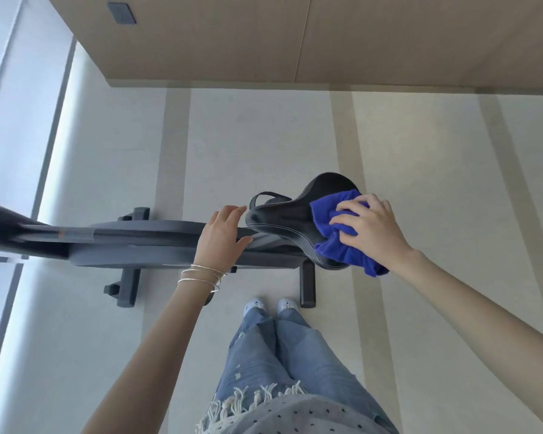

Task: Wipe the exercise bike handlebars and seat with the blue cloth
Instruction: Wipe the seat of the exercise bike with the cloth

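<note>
Overhead view: a crumpled bright blue terry cloth [339, 250] is pressed onto the black stitched padded seat [290, 216] of a dark grey exercise bike [132, 244].

The cloth is bunched at the wide rear of the seat under the right hand [372, 228], whose fingers are curled into its folds; one end is hung over the seat's near edge. The left hand [223, 238], ringed at the wrist by thin silver bangles [201, 277], is laid with loose, nearly straight fingers against the seat's narrow nose.
</note>
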